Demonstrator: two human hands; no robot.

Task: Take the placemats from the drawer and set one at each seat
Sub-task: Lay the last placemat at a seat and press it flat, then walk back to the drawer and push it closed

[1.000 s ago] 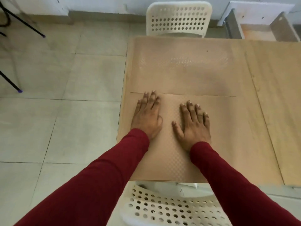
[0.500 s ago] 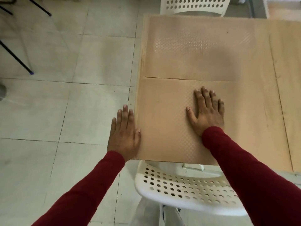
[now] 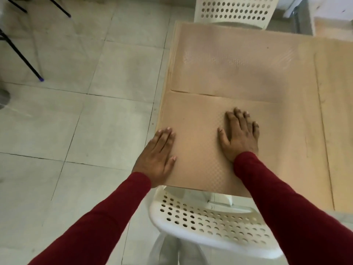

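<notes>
While both hands press flat, step in hand looks like squaring near placemat (image 3: 198,142) on bench (image 3: 340,104) above near chair (image 3: 210,222). Far placemat (image 3: 238,60) lies at far chair (image 3: 235,10). Left hand (image 3: 156,159) at mat's left edge, fingers together, extended, gripping nothing; right hand (image 3: 240,136) on mat, fingers slightly spread. Next: nudge edge flush, lift away. Drawer, other seats out of view; mat edges faint against wood.

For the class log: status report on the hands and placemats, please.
Right hand flat on near placemat; left hand flat against its left edge. Far placemat laid by far chair. Nothing in the way.
</notes>
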